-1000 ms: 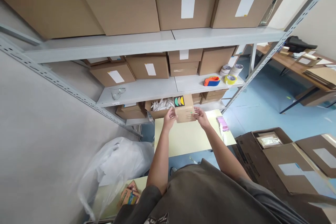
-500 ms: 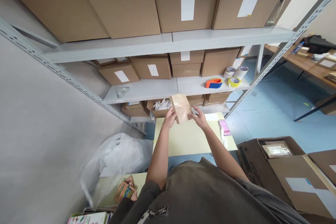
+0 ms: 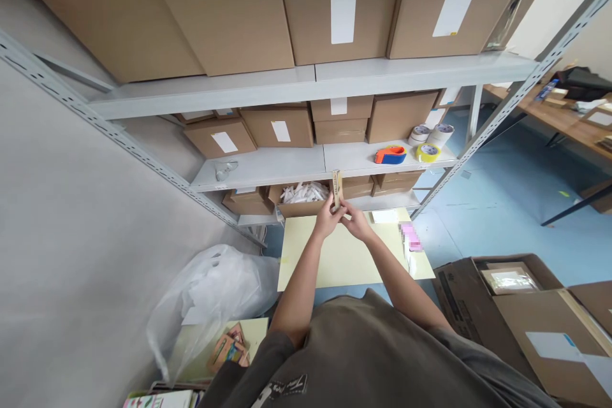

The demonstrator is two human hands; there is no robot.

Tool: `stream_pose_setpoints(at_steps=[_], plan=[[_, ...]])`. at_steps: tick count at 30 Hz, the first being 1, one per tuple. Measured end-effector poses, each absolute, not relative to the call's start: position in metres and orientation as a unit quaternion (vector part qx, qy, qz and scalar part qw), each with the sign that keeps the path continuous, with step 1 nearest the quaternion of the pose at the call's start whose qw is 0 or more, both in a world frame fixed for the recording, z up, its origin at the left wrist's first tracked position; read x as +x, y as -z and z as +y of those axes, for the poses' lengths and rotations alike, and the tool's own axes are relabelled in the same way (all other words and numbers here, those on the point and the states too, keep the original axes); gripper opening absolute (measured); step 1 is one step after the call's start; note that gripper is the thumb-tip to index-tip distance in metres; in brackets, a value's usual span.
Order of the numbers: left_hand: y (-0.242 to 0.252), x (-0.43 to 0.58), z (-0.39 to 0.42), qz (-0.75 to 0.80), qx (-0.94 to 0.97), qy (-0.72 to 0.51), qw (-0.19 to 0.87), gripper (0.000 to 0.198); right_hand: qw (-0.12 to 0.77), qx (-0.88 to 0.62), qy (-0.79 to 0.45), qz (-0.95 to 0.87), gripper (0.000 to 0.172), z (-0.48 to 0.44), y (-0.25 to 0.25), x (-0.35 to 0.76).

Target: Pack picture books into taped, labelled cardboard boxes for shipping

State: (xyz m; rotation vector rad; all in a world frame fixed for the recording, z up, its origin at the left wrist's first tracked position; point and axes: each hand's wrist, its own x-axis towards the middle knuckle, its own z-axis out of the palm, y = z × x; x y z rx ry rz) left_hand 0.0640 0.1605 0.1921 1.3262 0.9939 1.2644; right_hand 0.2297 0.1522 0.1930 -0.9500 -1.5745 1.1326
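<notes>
My left hand [image 3: 326, 220] and my right hand [image 3: 356, 223] meet over the yellow tabletop [image 3: 306, 258], both closed on the lower end of a thin brown box [image 3: 337, 186]. It stands upright with its narrow side towards me. Dark printing runs along that side, too small to read. Its broad face is turned away from view, and my fingers cover the bottom. Behind the box is the edge of the middle shelf [image 3: 268, 172]. An open carton of white pieces [image 3: 305, 192] is just left of it.
On the middle shelf are an orange and blue tape dispenser [image 3: 391, 155] and tape rolls [image 3: 427, 152]. Brown cartons [image 3: 342, 6] fill the top shelf. A pink item [image 3: 410, 237] lies at the table's right end. A clear plastic bag [image 3: 222, 287] is at left, open cartons [image 3: 507, 306] at right.
The brown box has been turned from its broad face to its narrow side and moved slightly right. My hands have come together at its lower end. The view has shifted a little.
</notes>
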Motion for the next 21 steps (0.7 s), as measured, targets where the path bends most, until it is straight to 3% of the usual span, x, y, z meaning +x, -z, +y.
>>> stream_pose_setpoints(at_steps=[3, 6, 10, 14, 21], plan=[[-0.192, 0.052, 0.165, 0.391, 0.520, -0.538, 0.535, 0.090, 0.464, -0.361, -0.428, -0.686, 0.058, 0.152, -0.190, 0.232], [-0.188, 0.031, 0.172, 0.362, 0.485, -0.539, 0.586, 0.095, 0.516, -0.438, -0.408, -0.613, 0.067, 0.159, -0.187, 0.246], [-0.181, 0.021, 0.174, 0.340, 0.457, -0.523, 0.634, 0.100, 0.517, -0.480, -0.511, -0.491, 0.065, 0.167, -0.190, 0.264], [-0.168, 0.026, 0.175, 0.386, 0.447, -0.524, 0.613, 0.103, 0.510, -0.443, -0.589, -0.444, 0.052, 0.163, -0.189, 0.273], [-0.105, 0.021, 0.164, 0.512, 0.420, -0.494, 0.563, 0.087, 0.462, -0.482, -0.638, -0.384, 0.053, 0.160, -0.126, 0.273]])
